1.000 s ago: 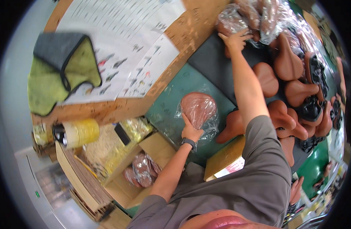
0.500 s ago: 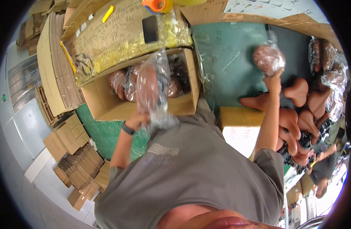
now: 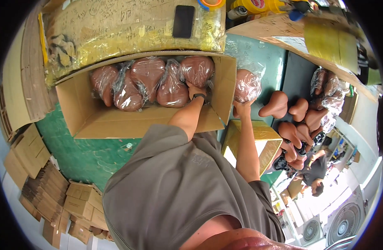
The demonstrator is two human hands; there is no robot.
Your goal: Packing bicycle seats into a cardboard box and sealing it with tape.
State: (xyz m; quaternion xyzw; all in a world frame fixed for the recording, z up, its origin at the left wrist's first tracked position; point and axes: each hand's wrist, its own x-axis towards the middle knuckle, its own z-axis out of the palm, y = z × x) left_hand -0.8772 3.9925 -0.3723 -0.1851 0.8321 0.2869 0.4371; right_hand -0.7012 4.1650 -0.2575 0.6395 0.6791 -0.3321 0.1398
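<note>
Several brown bicycle saddles in clear plastic bags lie side by side in an open cardboard box (image 3: 147,121). Inside its right end, my left hand (image 3: 195,90) is closed around the narrow end of a bagged saddle (image 3: 197,71); some of its fingers are hidden. Just outside the box's right wall, my right hand (image 3: 243,108) grips another bagged saddle (image 3: 247,85) by its lower end, with loose plastic spreading above it. Unwrapped brown saddles (image 3: 275,104) lie to the right of that hand.
A black phone (image 3: 183,21) rests on a taped carton behind the box. More bagged saddles (image 3: 324,85) lie at far right. A yellow-taped carton (image 3: 230,141) stands near my right forearm. Flattened cardboard (image 3: 45,187) is stacked at left. Another person (image 3: 315,171) is farther off at right.
My left hand has lowered its bagged saddle into the box's right end. My right hand has brought its bagged saddle leftward, close to the box. The view has shifted.
</note>
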